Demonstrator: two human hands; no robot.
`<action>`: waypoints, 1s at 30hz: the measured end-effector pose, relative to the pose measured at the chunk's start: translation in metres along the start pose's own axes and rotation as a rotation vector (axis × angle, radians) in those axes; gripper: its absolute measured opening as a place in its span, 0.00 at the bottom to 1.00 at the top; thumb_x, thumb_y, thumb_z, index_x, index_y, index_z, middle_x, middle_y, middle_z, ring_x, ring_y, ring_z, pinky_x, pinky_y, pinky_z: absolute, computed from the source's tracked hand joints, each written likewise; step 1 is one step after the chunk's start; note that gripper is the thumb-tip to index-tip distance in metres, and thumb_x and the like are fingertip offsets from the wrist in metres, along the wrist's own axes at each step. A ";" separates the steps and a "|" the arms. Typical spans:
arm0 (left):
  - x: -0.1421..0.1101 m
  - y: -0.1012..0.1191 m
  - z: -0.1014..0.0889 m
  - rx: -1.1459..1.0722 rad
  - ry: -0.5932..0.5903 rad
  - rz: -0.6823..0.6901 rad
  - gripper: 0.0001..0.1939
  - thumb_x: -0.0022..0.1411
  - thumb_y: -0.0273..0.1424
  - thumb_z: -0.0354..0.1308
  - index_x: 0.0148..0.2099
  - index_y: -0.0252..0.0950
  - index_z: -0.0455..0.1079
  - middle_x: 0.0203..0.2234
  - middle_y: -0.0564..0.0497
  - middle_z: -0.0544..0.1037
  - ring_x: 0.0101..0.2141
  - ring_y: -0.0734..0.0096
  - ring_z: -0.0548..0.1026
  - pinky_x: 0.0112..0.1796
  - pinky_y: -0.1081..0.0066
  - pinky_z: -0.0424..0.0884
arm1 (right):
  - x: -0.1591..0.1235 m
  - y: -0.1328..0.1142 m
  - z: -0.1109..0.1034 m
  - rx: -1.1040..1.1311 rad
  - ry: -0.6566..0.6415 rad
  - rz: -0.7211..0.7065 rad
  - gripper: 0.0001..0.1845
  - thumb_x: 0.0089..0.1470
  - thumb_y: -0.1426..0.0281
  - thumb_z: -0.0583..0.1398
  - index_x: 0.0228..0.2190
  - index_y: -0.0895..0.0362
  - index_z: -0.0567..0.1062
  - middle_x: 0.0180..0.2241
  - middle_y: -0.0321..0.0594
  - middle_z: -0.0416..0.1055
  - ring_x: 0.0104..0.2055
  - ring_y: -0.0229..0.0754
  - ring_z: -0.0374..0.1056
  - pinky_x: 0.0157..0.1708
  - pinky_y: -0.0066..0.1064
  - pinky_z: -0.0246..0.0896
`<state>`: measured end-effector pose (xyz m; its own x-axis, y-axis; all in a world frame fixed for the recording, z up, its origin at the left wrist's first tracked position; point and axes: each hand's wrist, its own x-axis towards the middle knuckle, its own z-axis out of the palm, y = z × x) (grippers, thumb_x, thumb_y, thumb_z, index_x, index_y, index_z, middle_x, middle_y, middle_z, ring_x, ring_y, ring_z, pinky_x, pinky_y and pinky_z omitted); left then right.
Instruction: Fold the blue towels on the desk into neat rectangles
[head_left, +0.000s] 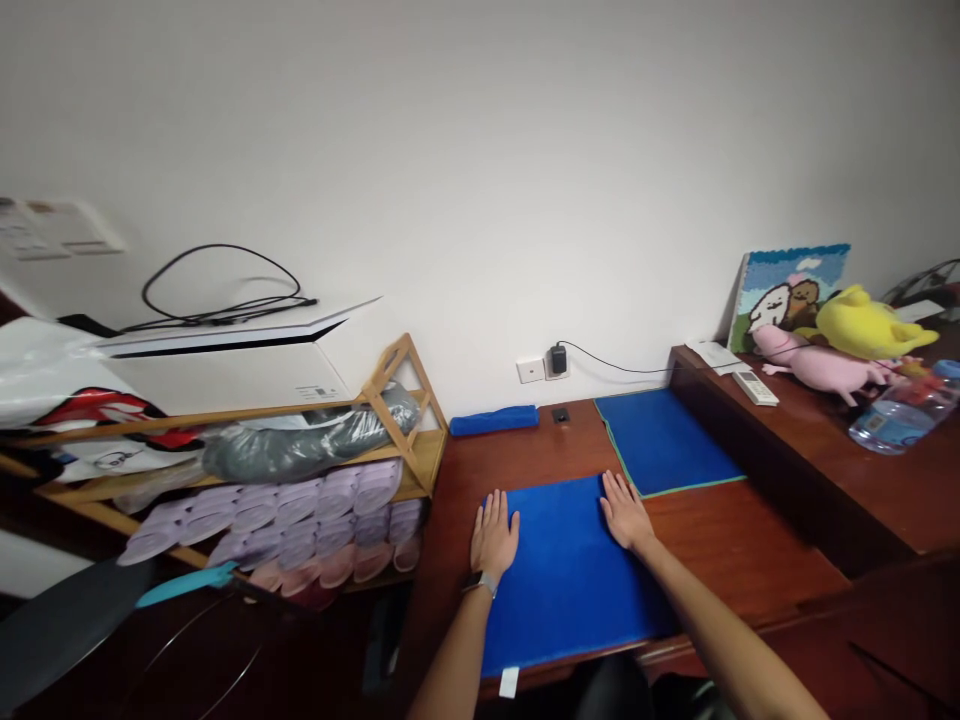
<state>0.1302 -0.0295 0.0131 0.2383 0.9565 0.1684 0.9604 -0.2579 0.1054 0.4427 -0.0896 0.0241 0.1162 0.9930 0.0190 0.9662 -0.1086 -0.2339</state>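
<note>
A blue cloth [566, 580] lies flat on the dark red wooden desk [720, 545] in front of me. My left hand [493, 535] rests palm down, fingers stretched out, on the cloth's far left corner. My right hand [624, 513] lies flat and open on the far right corner. A white tag [508, 682] hangs from the cloth's near edge. A second blue cloth with a green edge [664, 443] lies flat farther back to the right. A rolled blue cloth [494, 421] sits against the wall.
A wooden rack [405, 420] at the left holds slippers, a grey bundle and a white box with a black cable. A raised shelf [840, 470] at the right carries plush toys, a water bottle [904, 410], a remote and a picture. A charger [558, 359] is plugged into the wall.
</note>
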 end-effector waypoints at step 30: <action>-0.098 0.121 -0.002 -0.127 -0.053 0.242 0.33 0.77 0.48 0.37 0.76 0.39 0.53 0.73 0.45 0.56 0.72 0.57 0.54 0.70 0.50 0.54 | -0.128 0.002 0.007 0.010 -0.020 0.019 0.34 0.71 0.61 0.39 0.73 0.55 0.49 0.74 0.35 0.43 0.77 0.46 0.38 0.74 0.48 0.35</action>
<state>0.2230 -0.1552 0.0109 0.4692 0.8698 0.1524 0.8495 -0.4917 0.1913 0.4286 -0.2165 0.0144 0.1297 0.9915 -0.0052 0.9615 -0.1270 -0.2437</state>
